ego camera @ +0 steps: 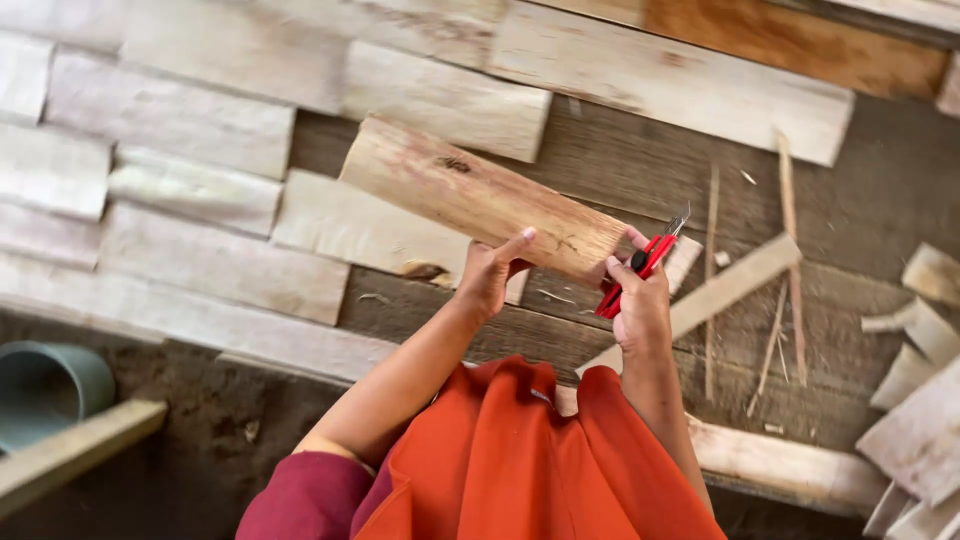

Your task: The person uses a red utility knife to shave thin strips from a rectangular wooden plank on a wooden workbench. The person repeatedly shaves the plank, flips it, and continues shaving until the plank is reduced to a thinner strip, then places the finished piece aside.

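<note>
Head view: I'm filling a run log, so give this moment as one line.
left hand: grips wood slab | right hand: red utility knife at slab's end | around: pale slabs on plank floor

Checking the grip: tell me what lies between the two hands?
In the head view, the near end of the wooden slab spans between the left hand and right hand, which also holds a red utility knife.
</note>
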